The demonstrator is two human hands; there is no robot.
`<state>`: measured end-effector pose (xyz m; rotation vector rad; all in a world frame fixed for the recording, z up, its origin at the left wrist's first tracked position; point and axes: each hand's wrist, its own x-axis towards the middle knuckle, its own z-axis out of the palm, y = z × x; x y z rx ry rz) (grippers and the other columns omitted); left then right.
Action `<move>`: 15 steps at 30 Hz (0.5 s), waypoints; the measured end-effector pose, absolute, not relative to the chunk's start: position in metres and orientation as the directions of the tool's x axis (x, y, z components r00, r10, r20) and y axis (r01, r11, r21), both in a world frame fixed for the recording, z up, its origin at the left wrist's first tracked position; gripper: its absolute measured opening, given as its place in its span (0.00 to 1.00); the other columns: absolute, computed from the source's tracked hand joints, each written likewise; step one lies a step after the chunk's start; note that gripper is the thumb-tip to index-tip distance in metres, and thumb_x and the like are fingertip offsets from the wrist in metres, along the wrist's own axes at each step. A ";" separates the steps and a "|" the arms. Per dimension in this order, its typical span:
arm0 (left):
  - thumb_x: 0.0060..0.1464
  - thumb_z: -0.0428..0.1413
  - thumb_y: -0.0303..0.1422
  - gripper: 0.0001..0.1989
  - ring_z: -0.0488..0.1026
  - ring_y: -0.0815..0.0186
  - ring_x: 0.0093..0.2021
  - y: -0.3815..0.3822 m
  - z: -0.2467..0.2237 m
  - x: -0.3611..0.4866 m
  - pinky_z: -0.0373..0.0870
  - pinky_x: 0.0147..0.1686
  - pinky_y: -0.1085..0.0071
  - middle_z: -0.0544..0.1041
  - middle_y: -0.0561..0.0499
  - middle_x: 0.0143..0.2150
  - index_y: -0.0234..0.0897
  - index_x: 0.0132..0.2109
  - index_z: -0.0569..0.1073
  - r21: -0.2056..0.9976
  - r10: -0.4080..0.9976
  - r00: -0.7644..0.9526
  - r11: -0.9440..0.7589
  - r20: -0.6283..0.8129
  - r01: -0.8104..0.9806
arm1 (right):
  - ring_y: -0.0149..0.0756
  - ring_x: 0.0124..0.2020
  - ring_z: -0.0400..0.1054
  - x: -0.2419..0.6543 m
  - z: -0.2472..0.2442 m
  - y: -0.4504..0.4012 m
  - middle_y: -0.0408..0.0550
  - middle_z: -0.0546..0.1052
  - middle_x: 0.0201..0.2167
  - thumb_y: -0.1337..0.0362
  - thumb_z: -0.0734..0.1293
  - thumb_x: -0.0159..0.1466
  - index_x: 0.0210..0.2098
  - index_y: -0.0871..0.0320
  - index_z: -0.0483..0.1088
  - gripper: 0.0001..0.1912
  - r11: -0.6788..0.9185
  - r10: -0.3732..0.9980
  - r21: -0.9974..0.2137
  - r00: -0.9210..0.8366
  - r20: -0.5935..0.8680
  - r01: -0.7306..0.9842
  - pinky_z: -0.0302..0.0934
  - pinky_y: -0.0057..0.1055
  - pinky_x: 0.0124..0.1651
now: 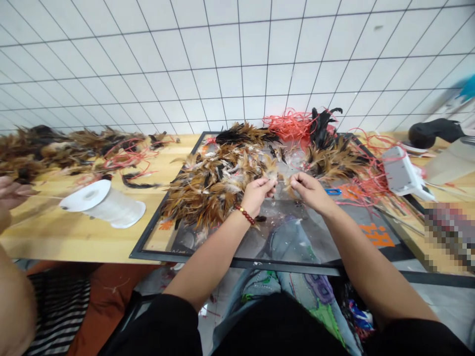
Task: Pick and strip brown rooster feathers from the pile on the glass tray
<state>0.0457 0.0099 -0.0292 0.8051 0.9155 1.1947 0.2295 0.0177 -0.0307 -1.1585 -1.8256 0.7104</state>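
Note:
My left hand (260, 194), with a beaded bracelet (245, 214) at its wrist, pinches a small pale feather (272, 170). Just to its right, my right hand (305, 188) is closed, thumb against fingers, with brownish feather wisps at the fingertips. A gap separates the two hands. Both are above a dark-framed transparent panel (237, 259). Beside my left hand lies a large heap of brown feathers (204, 193). Brown and black feathers (334, 158) lie behind my right hand, and a blue object (333, 192) is close to its right.
Red ribbon (287, 126) is tangled at the back. A white spool (111, 205) lies left, near another person's hand (13, 193); more feathers (74, 143) lie beyond. A white device (403, 170) and black object (434, 132) are at right, before a tiled wall (222, 64).

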 end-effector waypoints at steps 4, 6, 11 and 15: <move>0.49 0.64 0.27 0.05 0.70 0.74 0.23 0.008 -0.028 0.047 0.62 0.24 0.77 0.74 0.51 0.24 0.29 0.29 0.77 0.875 0.951 0.213 0.292 -0.223 -0.385 | 0.32 0.27 0.59 0.228 -0.024 0.012 0.42 0.67 0.25 0.46 0.65 0.60 0.29 0.55 0.64 0.19 0.294 0.942 -0.911 -0.248 0.226 0.288 0.56 0.31 0.34; 0.51 0.63 0.26 0.05 0.70 0.75 0.22 0.007 -0.027 0.046 0.62 0.23 0.77 0.75 0.50 0.24 0.28 0.29 0.77 0.877 0.952 0.196 0.296 -0.237 -0.379 | 0.31 0.27 0.59 0.226 -0.024 0.012 0.41 0.67 0.25 0.44 0.68 0.57 0.28 0.56 0.64 0.21 0.274 0.949 -0.926 -0.231 0.215 0.260 0.55 0.31 0.34; 0.49 0.65 0.28 0.06 0.72 0.75 0.26 0.010 -0.026 0.045 0.65 0.28 0.77 0.78 0.48 0.28 0.29 0.29 0.77 0.851 0.972 0.112 0.234 -0.205 -0.469 | 0.28 0.25 0.56 0.224 -0.026 0.017 0.41 0.67 0.25 0.38 0.72 0.50 0.30 0.56 0.69 0.27 0.114 0.992 -0.993 0.041 0.116 0.042 0.50 0.27 0.28; 0.50 0.64 0.27 0.05 0.72 0.76 0.27 0.008 -0.026 0.047 0.65 0.28 0.79 0.79 0.49 0.29 0.29 0.30 0.78 0.849 0.980 0.101 0.198 -0.170 -0.490 | 0.26 0.25 0.58 0.217 -0.025 0.015 0.41 0.71 0.28 0.42 0.76 0.46 0.35 0.56 0.74 0.27 0.051 0.999 -0.996 -0.006 0.052 -0.075 0.51 0.27 0.27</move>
